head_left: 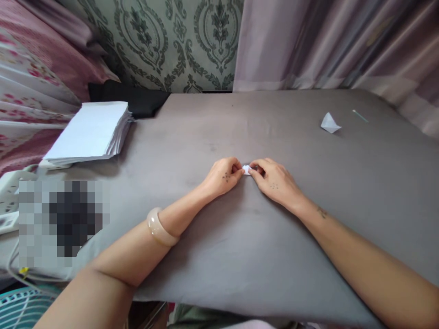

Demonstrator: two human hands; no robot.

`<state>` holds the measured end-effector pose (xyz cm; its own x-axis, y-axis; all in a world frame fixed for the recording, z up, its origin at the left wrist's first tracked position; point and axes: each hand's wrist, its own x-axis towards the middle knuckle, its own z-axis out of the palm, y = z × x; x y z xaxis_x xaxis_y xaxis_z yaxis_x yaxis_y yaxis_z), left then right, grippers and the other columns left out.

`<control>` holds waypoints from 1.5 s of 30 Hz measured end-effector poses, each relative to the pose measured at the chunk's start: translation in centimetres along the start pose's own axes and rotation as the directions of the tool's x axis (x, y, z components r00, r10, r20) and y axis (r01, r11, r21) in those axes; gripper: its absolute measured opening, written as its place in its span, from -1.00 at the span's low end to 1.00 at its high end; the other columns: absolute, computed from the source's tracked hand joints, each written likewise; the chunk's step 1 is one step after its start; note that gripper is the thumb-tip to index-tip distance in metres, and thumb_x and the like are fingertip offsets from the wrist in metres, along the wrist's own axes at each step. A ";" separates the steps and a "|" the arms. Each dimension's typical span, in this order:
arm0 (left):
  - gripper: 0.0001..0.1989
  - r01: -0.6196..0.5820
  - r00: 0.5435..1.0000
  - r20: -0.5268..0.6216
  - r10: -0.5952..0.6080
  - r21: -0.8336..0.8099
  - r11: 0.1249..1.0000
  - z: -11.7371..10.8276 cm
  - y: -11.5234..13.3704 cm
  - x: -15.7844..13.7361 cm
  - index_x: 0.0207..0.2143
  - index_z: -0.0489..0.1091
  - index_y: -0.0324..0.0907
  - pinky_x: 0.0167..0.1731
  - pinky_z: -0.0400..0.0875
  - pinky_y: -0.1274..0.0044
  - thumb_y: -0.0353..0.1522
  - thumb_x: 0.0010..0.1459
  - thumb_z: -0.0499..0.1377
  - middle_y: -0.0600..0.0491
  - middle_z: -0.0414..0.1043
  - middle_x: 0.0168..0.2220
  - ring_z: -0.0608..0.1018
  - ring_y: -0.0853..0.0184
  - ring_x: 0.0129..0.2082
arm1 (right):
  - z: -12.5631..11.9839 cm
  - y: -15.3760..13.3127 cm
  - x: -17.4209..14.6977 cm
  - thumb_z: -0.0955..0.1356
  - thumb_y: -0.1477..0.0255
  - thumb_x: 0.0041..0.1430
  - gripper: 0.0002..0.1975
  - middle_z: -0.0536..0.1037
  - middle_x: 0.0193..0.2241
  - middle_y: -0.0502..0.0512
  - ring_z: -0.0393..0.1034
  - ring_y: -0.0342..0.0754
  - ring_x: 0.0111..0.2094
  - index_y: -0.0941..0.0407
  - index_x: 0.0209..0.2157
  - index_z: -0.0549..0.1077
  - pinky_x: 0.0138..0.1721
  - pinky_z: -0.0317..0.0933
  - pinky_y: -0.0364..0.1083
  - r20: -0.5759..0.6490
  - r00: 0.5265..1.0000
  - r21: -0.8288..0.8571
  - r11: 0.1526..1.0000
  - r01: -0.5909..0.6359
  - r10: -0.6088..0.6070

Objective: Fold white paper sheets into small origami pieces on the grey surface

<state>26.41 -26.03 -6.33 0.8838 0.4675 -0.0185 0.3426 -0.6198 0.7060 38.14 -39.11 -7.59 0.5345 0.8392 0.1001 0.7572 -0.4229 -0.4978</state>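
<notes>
Between my two hands, near the middle of the grey-covered table, is a small folded piece of white paper (pixel 246 170). My left hand (pixel 226 174) pinches its left side between thumb and fingers. On the opposite side, the thumb and fingers of my right hand (pixel 272 180) grip the paper too. Most of the piece is hidden by my fingertips, so its full shape does not show. Farther back on the right stands a folded white paper shape (pixel 330 123) with a pointed top, apart from both hands.
A thick stack of white paper (pixel 92 130) lies at the left, in front of a black cloth-like item (pixel 137 98). A thin pale green stick (pixel 360 115) rests at the far right. White power strips (pixel 13 187) and cables are along the left edge, above a teal fan grille (pixel 25 304).
</notes>
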 end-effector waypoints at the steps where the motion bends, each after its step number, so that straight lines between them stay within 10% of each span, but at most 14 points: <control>1: -0.88 -0.013 1.000 -0.004 0.013 -0.023 1.000 0.0 0.0 -0.2 -0.37 0.44 -0.23 -0.42 0.27 0.55 -0.37 0.14 0.14 0.04 0.46 -0.47 0.40 0.41 -0.50 | 0.1 0.1 -0.1 0.25 0.29 0.24 -0.79 0.51 -0.28 0.10 0.37 -0.03 -0.31 0.03 -0.20 0.48 -0.32 0.14 -0.07 -0.006 1.000 0.018 1.000 0.010 -0.010; 22: -0.71 -0.259 0.966 -0.005 0.259 -0.066 0.964 0.3 -1.2 -0.5 -0.39 0.49 -0.28 -0.45 0.16 0.58 -0.22 0.12 0.14 0.08 0.32 -0.51 0.30 0.43 -0.48 | 0.3 0.2 -0.3 0.32 0.28 0.11 -0.83 0.34 -0.61 -0.10 0.17 -0.17 -0.60 0.08 -0.34 0.36 -0.47 0.06 -0.13 -0.019 0.997 0.329 0.941 0.082 -0.080; 28: -0.63 -0.005 0.984 0.160 0.073 -0.392 0.920 -0.9 -1.1 -0.7 -0.41 0.44 -0.28 -0.57 -0.05 0.59 -0.12 0.10 0.12 0.17 0.17 -0.60 0.13 0.50 -0.60 | -0.2 0.0 0.0 0.19 0.02 0.19 -0.57 0.27 -0.62 -0.10 0.10 -0.18 -0.62 0.11 -0.31 0.37 -0.52 0.03 -0.13 0.052 0.999 0.558 0.829 -0.016 -0.016; 36: -0.70 -0.016 0.987 0.136 0.082 -0.430 0.903 -0.4 0.4 -1.6 -0.53 0.30 -0.24 -0.57 -0.06 0.59 -0.19 0.10 0.12 0.18 0.13 -0.61 0.11 0.52 -0.61 | -0.4 -0.5 -0.6 0.19 -0.05 0.18 -0.48 0.21 -0.60 -0.08 0.06 -0.19 -0.54 0.13 -0.50 0.32 -0.49 -0.05 -0.13 0.125 0.970 0.454 0.882 0.130 -0.207; 45: -0.40 0.049 0.969 0.232 0.080 -0.505 0.862 -0.6 0.3 -1.4 -0.55 0.29 -0.23 -0.55 0.02 0.55 0.08 0.19 -0.14 0.12 0.16 -0.60 0.15 0.47 -0.61 | -0.8 -0.9 -0.6 0.31 -0.02 0.08 -0.53 0.17 -0.63 -0.11 -0.09 -0.24 -0.62 0.11 -0.56 0.29 -0.58 -0.23 -0.14 0.277 0.956 0.751 0.643 -0.153 -0.097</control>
<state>25.12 -26.49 -5.65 0.9582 0.2572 -0.1252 0.1778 -0.1929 0.9650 37.47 -39.49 -6.51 0.3340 0.9378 -0.0947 0.1232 -0.1431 -0.9820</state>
